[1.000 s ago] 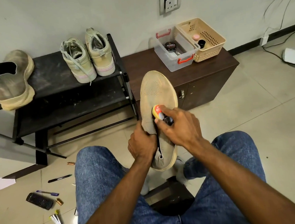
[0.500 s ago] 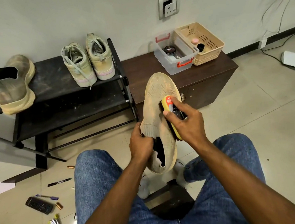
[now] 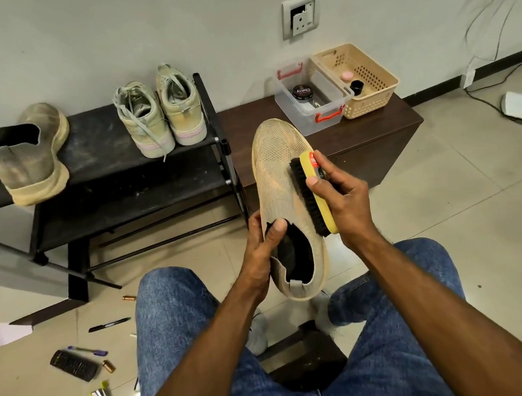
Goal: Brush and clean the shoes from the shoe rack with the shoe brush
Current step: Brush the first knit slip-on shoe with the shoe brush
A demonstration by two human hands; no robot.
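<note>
Brushing is the step in hand. The knit shoe [image 3: 278, 177] is held up in front of the rack [image 3: 102, 179], toe pointing away, above the person's knees. The left hand [image 3: 262, 251] grips it at the collar, thumb curled over the rim of the opening and the other fingers wrapped behind. The right hand [image 3: 339, 198] holds the brush [image 3: 311, 194], fingers closed round its yellow back, thumb on the near side; the black bristles lie against the shoe's right flank, from midfoot toward the collar.

The next move likely calls for a stroke along that flank, with the left hand keeping the soft upper taut so the knit does not fold under the bristles. Then the shoe would need turning to reach its other side.

On the rack, a boot [image 3: 28, 153] sits to the left and a pair of sneakers [image 3: 159, 118] to the right, both dusty-looking and apparently still to be brushed.

Hidden: the shoe's sole and left flank, the left fingers behind the heel, and most of the brush label under the right hand. The boot's mate, if there is one, cannot be made out.
</note>
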